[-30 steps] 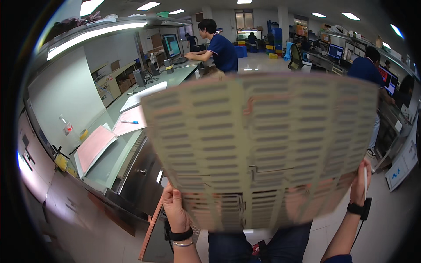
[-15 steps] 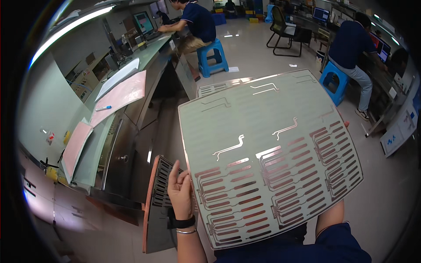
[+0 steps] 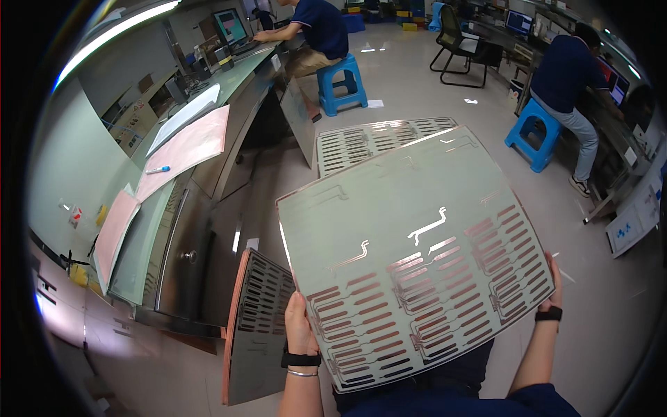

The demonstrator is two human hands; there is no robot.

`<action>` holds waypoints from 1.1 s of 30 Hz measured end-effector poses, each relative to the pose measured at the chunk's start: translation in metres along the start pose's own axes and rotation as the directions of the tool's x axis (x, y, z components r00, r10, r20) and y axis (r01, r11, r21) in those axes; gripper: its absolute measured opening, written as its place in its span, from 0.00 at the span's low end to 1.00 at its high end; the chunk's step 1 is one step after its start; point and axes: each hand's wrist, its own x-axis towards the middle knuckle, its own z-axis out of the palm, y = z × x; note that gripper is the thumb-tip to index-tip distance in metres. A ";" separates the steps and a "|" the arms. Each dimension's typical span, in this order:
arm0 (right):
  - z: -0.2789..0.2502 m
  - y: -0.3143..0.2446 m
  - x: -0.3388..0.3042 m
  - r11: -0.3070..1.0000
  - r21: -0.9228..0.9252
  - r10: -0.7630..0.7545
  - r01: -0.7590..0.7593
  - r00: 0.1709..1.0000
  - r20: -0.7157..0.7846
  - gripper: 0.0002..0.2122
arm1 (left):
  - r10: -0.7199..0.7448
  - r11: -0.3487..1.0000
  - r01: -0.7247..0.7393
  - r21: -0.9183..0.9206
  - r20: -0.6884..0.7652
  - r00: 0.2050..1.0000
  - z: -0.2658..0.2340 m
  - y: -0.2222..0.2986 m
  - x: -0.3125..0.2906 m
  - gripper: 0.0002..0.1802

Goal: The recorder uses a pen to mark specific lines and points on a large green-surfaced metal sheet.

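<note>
While both forearms reach up, left hand and right hand each grip the patterned sheet by opposite edges, tilted.

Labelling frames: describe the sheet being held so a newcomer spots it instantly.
Start at the long steel workbench on the left; in front of it, the left hand and right hand grip a large pale-green sheet by its side edges. Unlike the slotted panels leaning nearby, it is solid, with copper-coloured traces and bars along its lower half.

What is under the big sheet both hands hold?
Below the sheet, a second slotted sheet sticks out at its far edge, and another stands left beside the left hand. How far they extend underneath is covered.
</note>
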 end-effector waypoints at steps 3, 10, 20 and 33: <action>-0.037 0.001 -0.023 0.991 -0.132 -0.009 -0.001 0.997 -0.072 0.16 | 0.031 0.998 -0.032 0.049 0.018 0.999 -0.005 -0.010 0.001 0.19; -0.046 0.012 -0.033 0.877 -0.475 0.032 -0.074 0.995 -0.096 0.20 | 0.041 0.981 -0.030 0.191 -0.054 0.998 -0.023 -0.040 0.002 0.17; 0.062 0.011 -0.030 0.765 -0.616 0.011 0.187 0.953 0.302 0.29 | 0.529 0.329 -0.398 0.856 0.182 0.829 0.023 -0.018 -0.033 0.17; 0.216 0.110 -0.074 0.772 -0.636 0.562 -0.027 0.498 0.660 0.10 | -0.083 0.586 -0.306 0.750 0.432 0.898 0.074 -0.012 -0.076 0.10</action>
